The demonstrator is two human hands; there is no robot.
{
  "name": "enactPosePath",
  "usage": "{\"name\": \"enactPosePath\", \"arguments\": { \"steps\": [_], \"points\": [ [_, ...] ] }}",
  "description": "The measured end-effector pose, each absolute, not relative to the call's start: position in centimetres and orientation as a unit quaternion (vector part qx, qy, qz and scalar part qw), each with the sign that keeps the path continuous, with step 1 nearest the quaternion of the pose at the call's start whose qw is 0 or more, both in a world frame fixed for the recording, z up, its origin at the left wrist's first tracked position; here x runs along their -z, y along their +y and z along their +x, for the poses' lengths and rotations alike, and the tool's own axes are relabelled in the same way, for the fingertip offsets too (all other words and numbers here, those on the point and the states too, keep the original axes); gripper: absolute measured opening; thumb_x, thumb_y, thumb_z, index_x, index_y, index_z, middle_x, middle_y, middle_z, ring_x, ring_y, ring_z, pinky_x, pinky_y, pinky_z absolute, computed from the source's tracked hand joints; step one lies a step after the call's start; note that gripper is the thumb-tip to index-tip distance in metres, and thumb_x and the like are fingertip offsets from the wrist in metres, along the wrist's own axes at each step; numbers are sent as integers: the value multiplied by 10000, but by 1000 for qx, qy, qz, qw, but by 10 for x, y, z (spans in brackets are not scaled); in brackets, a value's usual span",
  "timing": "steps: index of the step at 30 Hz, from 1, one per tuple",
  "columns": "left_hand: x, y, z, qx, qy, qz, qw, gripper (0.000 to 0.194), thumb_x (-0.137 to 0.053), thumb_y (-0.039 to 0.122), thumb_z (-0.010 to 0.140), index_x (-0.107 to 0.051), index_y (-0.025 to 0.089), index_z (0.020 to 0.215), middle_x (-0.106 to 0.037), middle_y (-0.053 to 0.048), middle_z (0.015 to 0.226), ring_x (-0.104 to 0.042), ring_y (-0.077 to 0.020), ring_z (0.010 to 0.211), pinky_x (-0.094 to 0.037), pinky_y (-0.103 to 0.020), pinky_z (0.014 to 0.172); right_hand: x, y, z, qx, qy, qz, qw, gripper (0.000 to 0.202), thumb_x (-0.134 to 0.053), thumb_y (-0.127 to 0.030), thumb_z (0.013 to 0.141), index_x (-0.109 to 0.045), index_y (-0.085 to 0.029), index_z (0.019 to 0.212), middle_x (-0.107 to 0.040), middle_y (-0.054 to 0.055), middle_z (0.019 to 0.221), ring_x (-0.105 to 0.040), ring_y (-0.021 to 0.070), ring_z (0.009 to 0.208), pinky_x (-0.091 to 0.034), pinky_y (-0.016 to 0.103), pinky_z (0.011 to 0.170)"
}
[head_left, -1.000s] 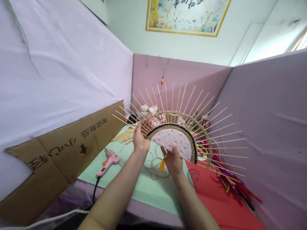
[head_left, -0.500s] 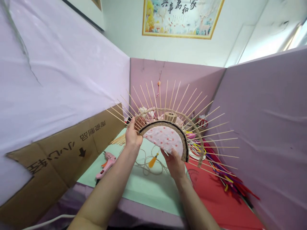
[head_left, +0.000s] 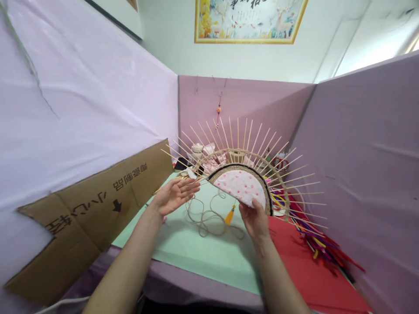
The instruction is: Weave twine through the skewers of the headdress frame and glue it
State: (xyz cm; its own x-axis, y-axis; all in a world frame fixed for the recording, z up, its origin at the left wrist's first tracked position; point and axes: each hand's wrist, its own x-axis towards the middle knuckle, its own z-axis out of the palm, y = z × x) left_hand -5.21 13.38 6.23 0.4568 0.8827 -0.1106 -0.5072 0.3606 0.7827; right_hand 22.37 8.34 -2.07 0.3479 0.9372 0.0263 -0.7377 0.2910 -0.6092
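Note:
A half-round fan (head_left: 240, 185) is held up over the table, its flat edge tilted down to the right. Pink-dotted white fabric covers its middle, edged by a woven twine band with a black stripe, and thin sticks radiate through an outer twine braid. My right hand (head_left: 254, 218) grips the fabric part at the lower edge, thumb in front. My left hand (head_left: 176, 194) is open, palm up, just left of the fan's corner and holding nothing. Beneath, a loose twine (head_left: 204, 218) lies in loops near a yellow tassel (head_left: 230, 216).
A light green mat (head_left: 196, 250) covers the table, with red sheets (head_left: 304, 270) at right. Colourful pipe cleaners (head_left: 324, 248) lie along the right wall. A printed cardboard panel (head_left: 94, 213) leans at left. Behind the fan stand a white jar (head_left: 197, 150) and a twine roll.
My left hand has let go of the fan's left corner, opened and moved down to the left. My right hand has shifted the fan slightly right. The glue gun is now mostly hidden.

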Motion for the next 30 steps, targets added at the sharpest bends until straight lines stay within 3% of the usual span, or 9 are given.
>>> {"name": "enactPosePath", "arguments": {
  "steps": [3,7,10,14,18,25,30],
  "points": [
    [-52,136,-63,-477,312,383,727,216,-639,151,761,-698,122,966,-676,-173,1078,-660,-140,737,-492,-207,599,22,83,230,-541,-207,-269,769,252,-707,-238,690,-662,-255,938,-758,-44,829,-709,144,683,-589,236,587],
    [-42,142,-63,-513,336,481,626,358,-767,155,664,-694,223,1008,-676,-39,996,-506,-27,533,-380,-157,488,21,82,232,-553,-194,-285,759,275,-706,-232,690,-660,-259,960,-753,-44,797,-694,132,637,-565,206,526],
    [-38,149,-64,-446,350,545,618,424,-805,160,608,-698,229,1013,-689,-24,900,-482,-39,506,-338,-175,466,19,81,232,-561,-178,-290,754,297,-705,-216,677,-663,-256,968,-749,-48,774,-679,121,597,-547,188,490],
    [-34,160,-72,-395,339,615,592,206,-795,133,610,-734,156,806,-707,-73,783,-578,-108,607,-394,-190,516,18,81,237,-546,-189,-299,759,294,-685,-208,682,-663,-253,972,-746,-41,763,-677,134,605,-549,203,496],
    [-34,172,-83,-434,345,593,583,81,-765,103,645,-738,142,710,-706,-91,733,-597,-116,595,-450,-193,545,18,81,250,-539,-208,-321,751,293,-683,-210,685,-661,-253,974,-746,-40,777,-680,133,621,-551,206,516],
    [-45,187,-104,-351,361,561,657,104,-782,140,649,-706,138,720,-653,-49,658,-597,-99,541,-513,-212,570,7,75,282,-534,-237,-349,732,352,-650,-180,668,-656,-233,1017,-744,-27,779,-676,132,583,-552,197,482],
    [-52,185,-104,-317,375,552,674,113,-781,141,645,-683,144,702,-645,-46,669,-580,-89,506,-465,-176,476,-2,68,295,-530,-253,-378,716,308,-651,-164,652,-664,-216,955,-746,-3,787,-679,142,579,-535,189,432]
  ]
}}
